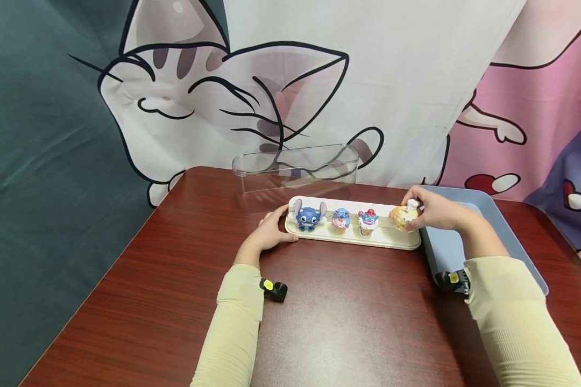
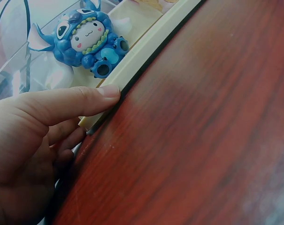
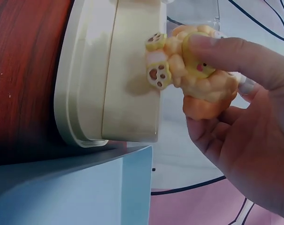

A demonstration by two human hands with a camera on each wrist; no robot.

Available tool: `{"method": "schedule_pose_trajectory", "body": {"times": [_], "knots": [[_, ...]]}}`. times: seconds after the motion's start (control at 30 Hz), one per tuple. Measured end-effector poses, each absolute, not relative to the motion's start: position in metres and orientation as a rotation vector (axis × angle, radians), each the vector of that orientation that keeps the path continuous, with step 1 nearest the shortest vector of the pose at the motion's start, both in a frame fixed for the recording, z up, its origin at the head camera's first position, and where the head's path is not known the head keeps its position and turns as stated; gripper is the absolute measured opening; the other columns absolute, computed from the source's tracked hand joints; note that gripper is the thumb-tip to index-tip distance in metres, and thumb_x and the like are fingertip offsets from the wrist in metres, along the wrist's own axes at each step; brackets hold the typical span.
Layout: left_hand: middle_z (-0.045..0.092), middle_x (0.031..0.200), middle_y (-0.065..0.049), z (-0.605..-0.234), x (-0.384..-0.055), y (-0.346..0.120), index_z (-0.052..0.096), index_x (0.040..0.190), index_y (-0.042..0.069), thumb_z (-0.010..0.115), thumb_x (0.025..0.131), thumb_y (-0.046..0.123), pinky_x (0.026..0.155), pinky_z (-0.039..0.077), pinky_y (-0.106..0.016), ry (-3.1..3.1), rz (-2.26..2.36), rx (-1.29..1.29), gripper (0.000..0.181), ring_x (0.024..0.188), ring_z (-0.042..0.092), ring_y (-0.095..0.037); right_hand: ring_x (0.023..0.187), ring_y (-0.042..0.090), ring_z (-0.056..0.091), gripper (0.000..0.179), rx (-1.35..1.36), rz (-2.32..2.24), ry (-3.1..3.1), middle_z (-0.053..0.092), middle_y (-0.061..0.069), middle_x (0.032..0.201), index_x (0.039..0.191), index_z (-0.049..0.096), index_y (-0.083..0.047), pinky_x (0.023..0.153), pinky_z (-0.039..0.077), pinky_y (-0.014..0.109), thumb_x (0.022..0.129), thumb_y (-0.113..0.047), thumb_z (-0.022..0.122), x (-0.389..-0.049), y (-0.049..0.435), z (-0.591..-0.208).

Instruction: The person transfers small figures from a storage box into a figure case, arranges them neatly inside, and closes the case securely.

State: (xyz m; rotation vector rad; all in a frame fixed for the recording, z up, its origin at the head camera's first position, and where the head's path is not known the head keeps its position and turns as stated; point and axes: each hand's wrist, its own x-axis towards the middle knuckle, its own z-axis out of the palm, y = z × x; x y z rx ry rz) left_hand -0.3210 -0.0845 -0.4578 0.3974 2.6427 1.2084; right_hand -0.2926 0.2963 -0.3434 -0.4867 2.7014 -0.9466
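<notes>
My left hand (image 1: 270, 231) grips the left end of a long cream display base (image 1: 389, 239), thumb on its front rim in the left wrist view. Close by that hand, a blue big-eared figurine (image 2: 88, 42) sits on the base. To its right stand a blue and pink figurine (image 1: 340, 220) and one with a red top (image 1: 368, 221). Over the base's right end, my right hand (image 1: 438, 208) pinches a yellow figurine (image 3: 210, 91) between thumb and fingers. Brown paw pads on its feet face the base in the right wrist view, and the thumb covers part of its face.
A clear plastic cover (image 1: 297, 174) stands behind the base near the table's back edge. Right beside the base's right end lies a shallow blue-grey tray (image 1: 443, 250), under my right forearm. A cat-print curtain (image 1: 397, 97) hangs behind the brown table (image 1: 348, 312).
</notes>
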Motion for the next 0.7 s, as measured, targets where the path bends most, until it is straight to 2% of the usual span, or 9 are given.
{"method": "schedule_pose_trajectory", "body": {"times": [0.47,0.7], "knots": [[0.031,0.147,-0.009,-0.457,-0.321,-0.085,0.028,0.146,0.017,0.080,0.072,0.030,0.105,0.019,-0.049,2.640,1.210,0.382,0.092,0.132,0.022,-0.031,0.079,0.018,0.049,0.049,-0.521,-0.869,2.748,0.050,0.010,0.088,0.092,0.046,-0.003,0.066,0.041,0.024,0.060,-0.001,0.083,-0.291,0.288,-0.346],[0.031,0.147,-0.009,-0.457,-0.320,-0.085,0.028,0.146,0.016,0.080,0.072,0.030,0.106,0.019,-0.049,2.644,1.208,0.393,0.092,0.133,0.022,-0.030,0.078,0.020,0.050,0.046,-0.538,-0.808,2.767,0.052,0.010,0.086,0.089,0.046,-0.003,0.065,0.043,0.027,0.060,0.000,0.082,-0.293,0.286,-0.350]]}}
